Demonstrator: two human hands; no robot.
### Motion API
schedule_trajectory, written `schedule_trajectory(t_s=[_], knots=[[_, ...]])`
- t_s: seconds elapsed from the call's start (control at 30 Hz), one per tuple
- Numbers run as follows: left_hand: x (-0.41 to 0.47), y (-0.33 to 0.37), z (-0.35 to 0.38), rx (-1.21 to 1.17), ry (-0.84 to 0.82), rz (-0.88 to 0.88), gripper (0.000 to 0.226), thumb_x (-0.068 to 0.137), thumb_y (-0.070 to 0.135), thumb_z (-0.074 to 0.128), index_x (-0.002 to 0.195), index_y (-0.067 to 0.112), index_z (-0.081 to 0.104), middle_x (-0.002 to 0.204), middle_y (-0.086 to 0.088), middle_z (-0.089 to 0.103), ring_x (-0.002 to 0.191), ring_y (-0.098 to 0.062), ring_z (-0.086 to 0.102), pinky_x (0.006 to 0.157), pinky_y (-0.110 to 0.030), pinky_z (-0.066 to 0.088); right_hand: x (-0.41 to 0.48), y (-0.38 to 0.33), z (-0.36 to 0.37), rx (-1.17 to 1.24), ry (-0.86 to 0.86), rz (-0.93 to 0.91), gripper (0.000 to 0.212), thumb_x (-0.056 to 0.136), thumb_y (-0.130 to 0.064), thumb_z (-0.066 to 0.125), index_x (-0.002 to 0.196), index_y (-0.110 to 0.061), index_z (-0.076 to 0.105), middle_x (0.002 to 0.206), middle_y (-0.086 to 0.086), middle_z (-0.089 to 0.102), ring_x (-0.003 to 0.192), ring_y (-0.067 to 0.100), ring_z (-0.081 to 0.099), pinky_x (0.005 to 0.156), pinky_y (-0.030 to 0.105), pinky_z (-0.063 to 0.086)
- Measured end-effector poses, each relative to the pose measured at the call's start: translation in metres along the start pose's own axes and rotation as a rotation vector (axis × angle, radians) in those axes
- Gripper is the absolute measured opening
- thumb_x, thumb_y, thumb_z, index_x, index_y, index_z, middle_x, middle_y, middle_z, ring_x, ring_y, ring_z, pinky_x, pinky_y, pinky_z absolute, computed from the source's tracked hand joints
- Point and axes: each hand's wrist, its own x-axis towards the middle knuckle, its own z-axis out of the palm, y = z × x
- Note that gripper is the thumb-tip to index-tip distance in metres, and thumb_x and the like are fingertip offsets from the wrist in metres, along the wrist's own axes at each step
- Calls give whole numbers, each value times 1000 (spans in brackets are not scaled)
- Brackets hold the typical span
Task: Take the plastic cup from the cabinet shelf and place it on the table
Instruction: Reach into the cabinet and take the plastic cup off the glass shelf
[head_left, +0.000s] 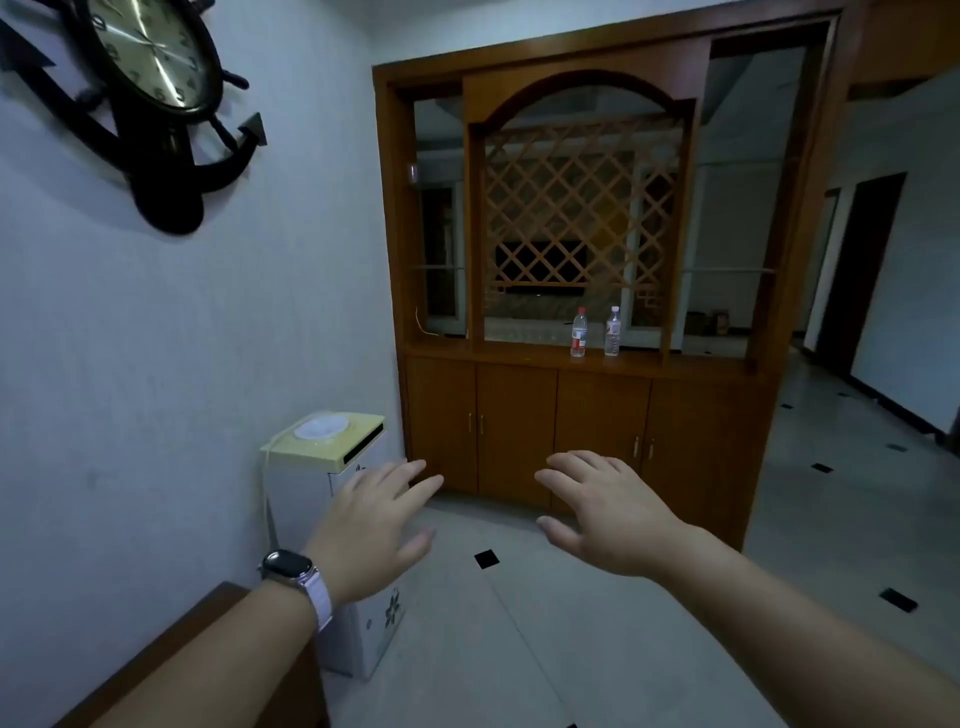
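A tall wooden cabinet (587, 364) stands ahead against the far wall, with glass shelves on both sides of a lattice panel. A small clear cup-like object (413, 172) sits on the upper left glass shelf; it is too small to make out in detail. My left hand (379, 525), with a watch on its wrist, and my right hand (608, 514) are held out in front of me, palms down, fingers spread, holding nothing. Both hands are well short of the cabinet. A brown wooden table edge (171, 654) shows at the bottom left.
Two water bottles (579, 332) (613, 331) stand on the cabinet's counter. A white and yellow water dispenser (332, 447) stands by the left wall under my left hand. A ship's-wheel clock (150, 57) hangs top left. Tiled floor (519, 597) leads to the cabinet; a dark doorway (862, 270) is at right.
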Motion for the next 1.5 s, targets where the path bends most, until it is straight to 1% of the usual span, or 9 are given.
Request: schedule_trajectory(t_s=[0.17, 0.3, 0.4, 0.6, 0.9, 1.1, 1.2, 1.33, 1.5], knots=[[52, -17, 37, -3, 7, -9, 50, 86, 47, 47, 128, 21, 57, 132, -7, 60, 119, -26, 56, 97, -43, 43, 48, 43, 29, 12, 4, -43, 62, 93, -61, 33, 147, -30, 31, 156, -1, 34, 144, 21, 24, 115, 42, 19], [113, -31, 63, 29, 33, -35, 48, 86, 48, 46, 125, 22, 58, 128, -5, 62, 117, -25, 57, 96, -38, 42, 96, 91, 44, 58, -1, -39, 61, 94, -59, 34, 147, -31, 29, 157, -2, 31, 146, 21, 20, 117, 42, 14], [168, -38, 77, 48, 35, -28, 47, 85, 47, 48, 122, 22, 59, 127, -7, 63, 116, -28, 59, 93, -42, 47, 133, 130, 47, 51, 6, -66, 61, 94, -59, 35, 147, -30, 30, 158, 0, 31, 146, 22, 20, 117, 42, 13], [245, -48, 106, 90, 57, -38, 48, 85, 48, 47, 123, 20, 60, 127, -7, 63, 116, -28, 59, 90, -40, 48, 199, 202, 50, 33, 50, -120, 61, 93, -60, 32, 147, -31, 30, 158, -1, 30, 146, 22, 20, 116, 42, 13], [316, -111, 146, 97, 70, -131, 42, 85, 42, 48, 118, 19, 59, 123, -8, 65, 113, -29, 61, 86, -41, 52, 304, 241, 76, 75, 63, -154, 59, 94, -60, 34, 147, -33, 30, 157, -6, 30, 145, 16, 21, 117, 38, 13], [364, -185, 210, 63, 64, -100, 44, 85, 45, 51, 119, 20, 61, 122, -5, 66, 111, -25, 61, 87, -39, 51, 393, 254, 119, 81, 41, -135, 59, 94, -60, 34, 147, -34, 29, 158, -7, 29, 146, 15, 18, 117, 38, 12], [396, -234, 243, 70, 76, -89, 44, 85, 46, 50, 118, 19, 62, 120, -4, 66, 106, -24, 63, 83, -36, 51, 452, 263, 144, 46, 9, -117, 60, 94, -60, 34, 147, -34, 28, 158, -5, 28, 146, 17, 18, 117, 39, 12], [441, -314, 267, 83, 108, -127, 45, 82, 46, 49, 113, 17, 64, 117, -8, 68, 103, -27, 65, 80, -38, 52, 539, 262, 168, 48, -20, -110, 61, 93, -60, 34, 147, -33, 29, 158, -4, 29, 146, 16, 19, 117, 40, 13], [501, -411, 282, 128, 155, -119, 46, 82, 45, 47, 111, 14, 66, 117, -10, 68, 103, -31, 64, 81, -41, 51, 641, 259, 174, 34, 49, -92, 59, 94, -59, 35, 147, -31, 31, 158, -3, 30, 145, 17, 20, 116, 38, 14]])
